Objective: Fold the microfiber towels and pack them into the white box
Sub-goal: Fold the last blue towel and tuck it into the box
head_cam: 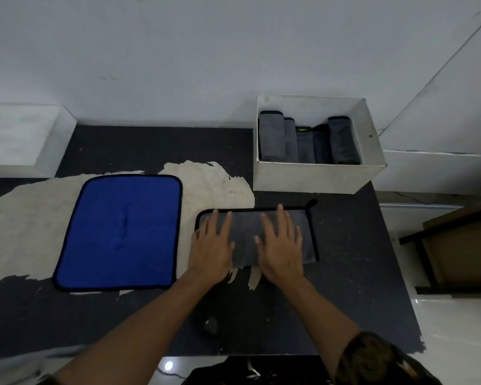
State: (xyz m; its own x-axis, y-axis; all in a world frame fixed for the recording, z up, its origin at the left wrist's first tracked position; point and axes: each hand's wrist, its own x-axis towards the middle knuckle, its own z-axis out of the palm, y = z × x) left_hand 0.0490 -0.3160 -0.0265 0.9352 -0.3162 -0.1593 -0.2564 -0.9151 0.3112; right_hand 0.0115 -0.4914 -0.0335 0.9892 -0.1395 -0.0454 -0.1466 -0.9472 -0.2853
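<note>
- My left grip (210, 245) and right grip (282, 245) lie flat, fingers straight, holding nothing, on the grey towel (245, 229).
- I should press the fold smooth, edges lined up.

You see one blue towel (122, 232), one grey towel (245, 232), five folded towels (271, 136) and one white box (311, 176).

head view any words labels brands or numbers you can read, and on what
No text can be read.
Dark mark on the white box inner wall: too small to read.
Yellow tag on a packed towel: blurred.
Blue towel, grey towel: no print visible.
</note>
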